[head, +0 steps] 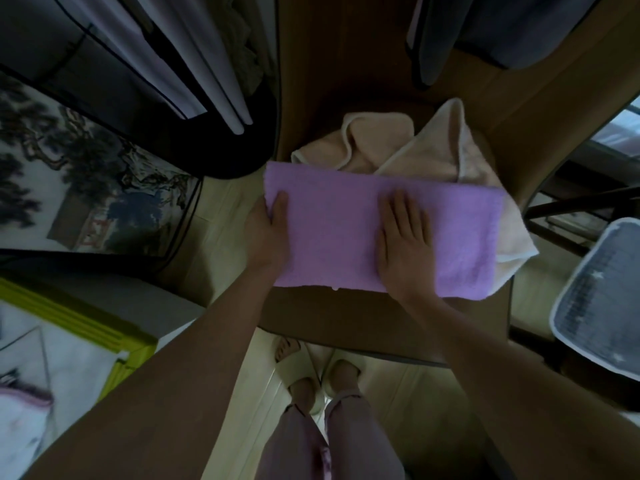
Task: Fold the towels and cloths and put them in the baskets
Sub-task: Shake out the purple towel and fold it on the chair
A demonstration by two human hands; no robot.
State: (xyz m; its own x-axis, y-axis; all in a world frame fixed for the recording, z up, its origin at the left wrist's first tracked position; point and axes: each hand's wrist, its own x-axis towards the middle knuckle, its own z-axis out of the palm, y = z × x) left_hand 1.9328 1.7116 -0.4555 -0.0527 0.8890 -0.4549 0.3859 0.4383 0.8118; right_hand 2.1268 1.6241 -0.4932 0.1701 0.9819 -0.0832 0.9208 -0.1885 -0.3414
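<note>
the purple towel (346,233) lay folded into a long rectangle across the near end of the brown table (349,317), its left end reaching the table's left edge and its near edge a little short of the table's near edge. the left hand (268,233) held that left end, thumb on top of the cloth and the other fingers hidden under or behind it, so it gripped the towel at the edge. the right hand (403,244) lay flat on the towel's right half, fingers straight and slightly spread, pressing down and holding nothing. both forearms were bare.

behind the purple towel, toward the middle of the table, a cream towel (415,150) sat crumpled and unfolded, touching the purple one's far edge and partly tucked under its right end; one corner of it hung over the table's right edge.

off the table's right edge stood a grey mesh chair seat (599,292). left of the table, dark hanging garment covers (145,64) and a printed landscape panel (86,174). below the near edge, the person's feet in pale slippers (318,372) on a light floor. no basket could be made out in the dim view.
</note>
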